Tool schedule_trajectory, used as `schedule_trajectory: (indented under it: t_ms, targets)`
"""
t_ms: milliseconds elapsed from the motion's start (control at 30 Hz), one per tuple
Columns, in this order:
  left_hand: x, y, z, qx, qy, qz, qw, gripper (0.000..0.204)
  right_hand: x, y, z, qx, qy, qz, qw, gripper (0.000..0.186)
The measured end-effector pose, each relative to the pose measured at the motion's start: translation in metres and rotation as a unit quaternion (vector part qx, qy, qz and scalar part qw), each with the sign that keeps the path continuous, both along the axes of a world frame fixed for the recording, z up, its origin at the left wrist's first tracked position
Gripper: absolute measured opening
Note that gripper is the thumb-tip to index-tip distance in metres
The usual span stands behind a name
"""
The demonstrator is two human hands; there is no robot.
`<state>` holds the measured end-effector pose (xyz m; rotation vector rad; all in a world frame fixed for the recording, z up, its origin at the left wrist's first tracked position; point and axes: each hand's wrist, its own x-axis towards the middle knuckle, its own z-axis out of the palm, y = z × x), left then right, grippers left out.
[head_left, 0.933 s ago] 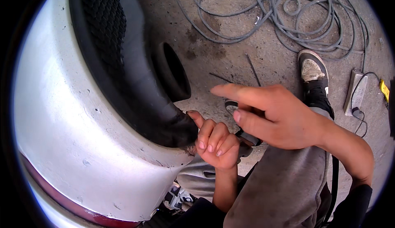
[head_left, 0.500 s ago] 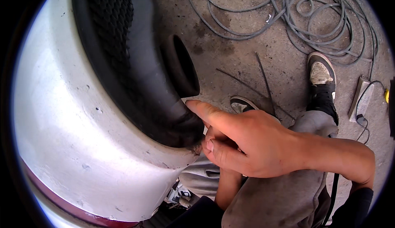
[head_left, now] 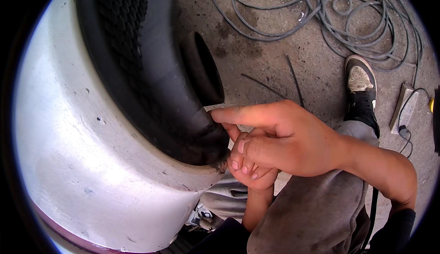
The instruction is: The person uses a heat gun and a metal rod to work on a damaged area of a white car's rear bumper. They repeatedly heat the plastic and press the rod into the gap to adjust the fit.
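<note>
A white bumper (head_left: 87,162) with a black plastic lower trim (head_left: 160,84) fills the left side. My right hand (head_left: 302,139) is at the bumper's lower right corner. Its index finger stretches out and its tip touches the black trim; the thumb and other fingers are curled closed, and whatever may lie within them is hidden. My left hand (head_left: 259,180) comes up from below, close against the bumper corner and under my right hand. Its fingers are largely covered, so their grip is unclear. A dark round exhaust pipe (head_left: 204,70) sticks out just above my right index fingertip.
Coiled grey hose or cable (head_left: 362,38) lies on the concrete floor (head_left: 261,66) at the top right. Two thin dark rods (head_left: 295,82) lie nearer. A power strip (head_left: 403,109) with a plugged cord is at the right, beside my shoe (head_left: 360,80). My knee (head_left: 311,208) is below my hands.
My right hand has shifted up a little, its index finger now straighter and still at the trim. More of my left hand shows beneath it, while one shoe has become covered.
</note>
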<state>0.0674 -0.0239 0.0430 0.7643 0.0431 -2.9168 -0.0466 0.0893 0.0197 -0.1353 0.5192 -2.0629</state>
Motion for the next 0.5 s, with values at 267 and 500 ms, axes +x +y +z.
schedule_trajectory:
  t_ms: [267, 500]
  targets:
    - [-0.013, 0.004, 0.005, 0.026, 0.003, 0.015, 1.0, 0.046, -0.008, 0.003, -0.003, -0.045, -0.129, 0.044, 0.99, 0.04]
    - [-0.024, 0.01, 0.007, -0.027, -0.002, -0.017, 0.999, 0.022, -0.012, 0.024, -0.013, -0.004, -0.163, 0.001, 0.987, 0.029]
